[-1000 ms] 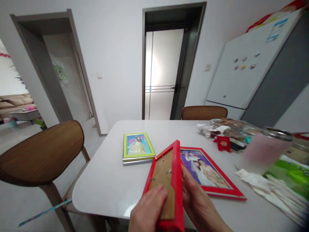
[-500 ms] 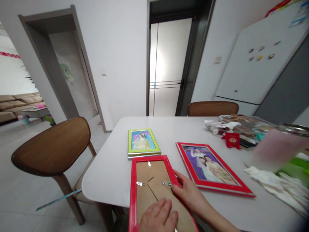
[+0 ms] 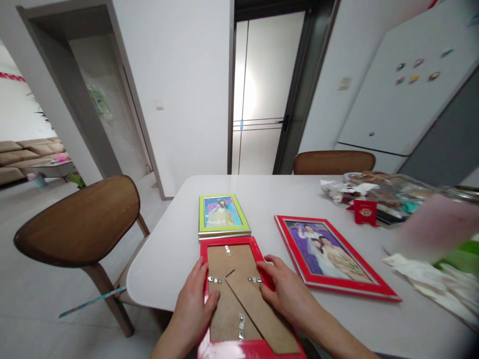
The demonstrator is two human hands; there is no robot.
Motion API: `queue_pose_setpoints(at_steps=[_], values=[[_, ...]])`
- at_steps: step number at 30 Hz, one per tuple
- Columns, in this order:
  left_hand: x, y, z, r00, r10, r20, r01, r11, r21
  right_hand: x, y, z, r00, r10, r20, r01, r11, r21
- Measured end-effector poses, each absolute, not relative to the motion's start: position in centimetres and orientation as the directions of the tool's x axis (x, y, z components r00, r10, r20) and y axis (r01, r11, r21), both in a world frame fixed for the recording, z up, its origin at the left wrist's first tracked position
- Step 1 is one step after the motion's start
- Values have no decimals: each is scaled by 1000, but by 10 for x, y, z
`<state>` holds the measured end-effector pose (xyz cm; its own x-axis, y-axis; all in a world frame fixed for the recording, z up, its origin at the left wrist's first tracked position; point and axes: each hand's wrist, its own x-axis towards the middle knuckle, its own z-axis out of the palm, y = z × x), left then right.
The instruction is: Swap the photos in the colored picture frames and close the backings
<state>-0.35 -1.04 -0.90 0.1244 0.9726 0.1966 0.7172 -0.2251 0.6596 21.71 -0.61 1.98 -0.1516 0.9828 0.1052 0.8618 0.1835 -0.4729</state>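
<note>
A red picture frame (image 3: 229, 241) lies back side up at the table's near edge, its brown backing board (image 3: 224, 319) showing metal clips and a stand flap. My left hand (image 3: 194, 304) grips its left side, thumb on the backing. My right hand (image 3: 288, 294) holds the right side, fingers over the red rim. Just beyond its top edge sits a green picture frame (image 3: 201, 214) with a photo of a person in a pale dress. To the right, a second red picture frame (image 3: 344, 242) lies face up, showing a photo of people.
Plastic bags and a red card (image 3: 365, 212) lie at the table's right, near a pinkish container (image 3: 436, 229) and white cloth (image 3: 430, 279). One wooden chair (image 3: 82, 224) stands left of the white table (image 3: 164, 254), another (image 3: 335, 162) behind it.
My left hand has moved off the middle of the backing to the frame's left side, uncovering the lower clip. My right hand stays on the right side. The view has shifted slightly.
</note>
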Motion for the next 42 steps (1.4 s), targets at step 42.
queue_pose_setpoints(at_steps=[42], values=[[2, -12, -10, 88, 957, 276, 652, -265, 710, 161, 52, 7, -259, 927, 272, 889, 339, -308]])
